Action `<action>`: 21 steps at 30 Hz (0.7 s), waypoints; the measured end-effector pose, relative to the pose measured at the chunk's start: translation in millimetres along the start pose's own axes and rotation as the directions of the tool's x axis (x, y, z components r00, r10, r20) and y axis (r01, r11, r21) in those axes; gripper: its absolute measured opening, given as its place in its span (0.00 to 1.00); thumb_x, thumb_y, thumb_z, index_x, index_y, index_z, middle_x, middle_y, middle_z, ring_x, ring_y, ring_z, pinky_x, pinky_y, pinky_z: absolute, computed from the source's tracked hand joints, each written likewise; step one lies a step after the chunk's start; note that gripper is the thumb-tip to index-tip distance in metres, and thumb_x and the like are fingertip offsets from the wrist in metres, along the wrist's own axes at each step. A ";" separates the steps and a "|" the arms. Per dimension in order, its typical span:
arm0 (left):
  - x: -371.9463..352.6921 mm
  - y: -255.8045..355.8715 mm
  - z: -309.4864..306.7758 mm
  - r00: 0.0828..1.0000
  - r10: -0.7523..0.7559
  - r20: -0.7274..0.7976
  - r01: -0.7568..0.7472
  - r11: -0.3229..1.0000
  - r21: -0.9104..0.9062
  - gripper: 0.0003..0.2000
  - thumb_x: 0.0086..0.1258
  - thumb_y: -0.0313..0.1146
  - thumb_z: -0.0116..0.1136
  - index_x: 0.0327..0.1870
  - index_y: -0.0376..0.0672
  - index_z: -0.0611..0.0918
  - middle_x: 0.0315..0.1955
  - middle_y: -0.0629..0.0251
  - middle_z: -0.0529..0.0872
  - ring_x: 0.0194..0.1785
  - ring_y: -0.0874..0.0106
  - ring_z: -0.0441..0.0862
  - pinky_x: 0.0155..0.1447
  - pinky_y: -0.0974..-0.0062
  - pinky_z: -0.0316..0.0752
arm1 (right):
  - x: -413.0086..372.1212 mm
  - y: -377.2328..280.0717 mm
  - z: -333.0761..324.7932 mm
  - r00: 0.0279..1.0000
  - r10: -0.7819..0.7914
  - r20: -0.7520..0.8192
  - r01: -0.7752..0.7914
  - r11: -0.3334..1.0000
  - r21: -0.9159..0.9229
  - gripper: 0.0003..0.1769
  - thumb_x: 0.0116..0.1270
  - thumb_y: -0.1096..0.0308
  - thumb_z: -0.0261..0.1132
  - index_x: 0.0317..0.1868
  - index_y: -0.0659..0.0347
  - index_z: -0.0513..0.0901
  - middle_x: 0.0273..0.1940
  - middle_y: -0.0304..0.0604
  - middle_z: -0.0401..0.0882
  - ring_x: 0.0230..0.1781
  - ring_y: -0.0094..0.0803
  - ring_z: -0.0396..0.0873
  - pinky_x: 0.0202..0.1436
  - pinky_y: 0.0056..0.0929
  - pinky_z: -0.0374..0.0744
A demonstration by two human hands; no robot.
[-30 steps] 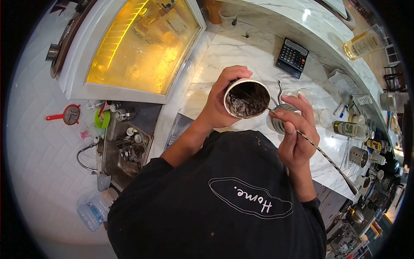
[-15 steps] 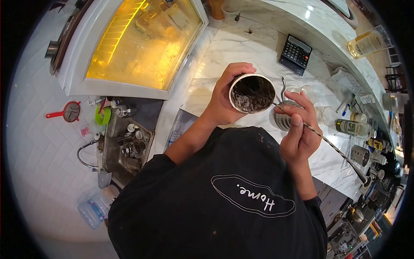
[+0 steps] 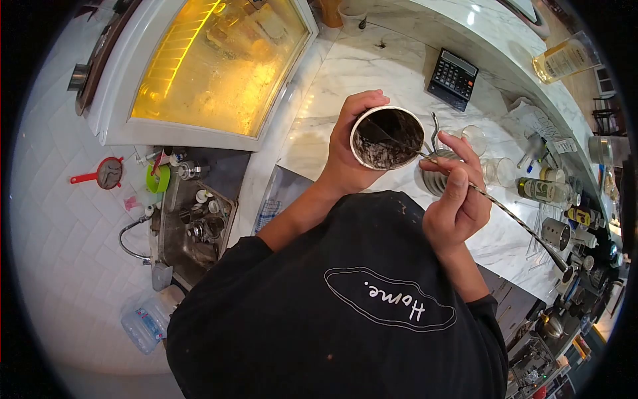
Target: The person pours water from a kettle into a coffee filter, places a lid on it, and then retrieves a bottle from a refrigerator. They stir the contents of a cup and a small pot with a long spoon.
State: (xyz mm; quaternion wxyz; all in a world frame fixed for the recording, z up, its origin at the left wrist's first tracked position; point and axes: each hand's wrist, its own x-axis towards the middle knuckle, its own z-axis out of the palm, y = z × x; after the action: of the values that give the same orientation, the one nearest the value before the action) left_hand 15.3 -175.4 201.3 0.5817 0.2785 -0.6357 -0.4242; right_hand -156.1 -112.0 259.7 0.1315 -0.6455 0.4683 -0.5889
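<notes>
My left hand (image 3: 350, 149) is wrapped round the side of a white-rimmed cup (image 3: 355, 157), tilted so that its mouth faces me. Dark brown, crumbly-looking contents (image 3: 382, 151) coat the inside. Between the thumb and fingers of my right hand (image 3: 458, 196) is a long bar spoon (image 3: 508, 209) with a twisted metal shaft. Its inner end reaches into the cup, and the tip is hard to make out against the dark contents. The other end slants away to the lower right. Behind my right fingers, a coiled metal strainer (image 3: 433, 179) is partly hidden.
A calculator (image 3: 453, 78) lies on the marble counter (image 3: 392, 73). Several glasses (image 3: 498, 171) and bottles (image 3: 541, 191) stand to the right. At left are a lit glass-door cabinet (image 3: 219, 73) and a sink (image 3: 174, 243) with utensils.
The cup has shifted slightly up and left with my left hand. My right hand has moved a little left, and the spoon lies further across the cup's inside.
</notes>
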 end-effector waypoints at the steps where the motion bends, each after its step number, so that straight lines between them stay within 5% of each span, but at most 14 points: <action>1: -0.3 0.2 0.8 1.000 0.027 -0.006 -0.027 0.999 0.035 0.44 0.47 0.23 0.84 0.68 0.41 0.72 0.65 0.56 0.74 0.72 0.60 0.72 0.76 0.65 0.66 | 0.2 -1.1 1.1 1.000 0.003 -0.012 -0.003 1.000 0.005 0.15 0.82 0.71 0.52 0.40 0.68 0.84 0.31 0.44 0.90 0.57 0.51 0.86 0.72 0.60 0.69; 13: -15.0 1.9 18.2 0.981 0.176 -0.078 -0.149 0.951 0.271 0.50 0.50 0.22 0.81 0.75 0.40 0.60 0.71 0.50 0.66 0.76 0.58 0.66 0.78 0.63 0.64 | -8.5 -9.5 4.3 0.979 0.177 -0.099 -0.164 0.978 0.130 0.16 0.84 0.70 0.50 0.42 0.69 0.83 0.27 0.46 0.90 0.61 0.50 0.85 0.73 0.59 0.69; 21: -21.1 -0.8 25.7 0.971 0.214 -0.108 -0.177 0.944 0.280 0.50 0.51 0.20 0.81 0.75 0.40 0.60 0.72 0.51 0.65 0.76 0.59 0.66 0.78 0.64 0.65 | -13.9 -10.4 1.4 0.947 0.295 -0.123 -0.253 0.928 0.274 0.16 0.84 0.70 0.52 0.44 0.72 0.83 0.48 0.58 0.90 0.45 0.37 0.91 0.72 0.51 0.72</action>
State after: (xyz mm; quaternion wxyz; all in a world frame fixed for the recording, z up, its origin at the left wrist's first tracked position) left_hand -6.3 -152.4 190.9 0.6200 0.3184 -0.6704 -0.2544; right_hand -148.4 -96.5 258.0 0.2561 -0.5010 0.4836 -0.6705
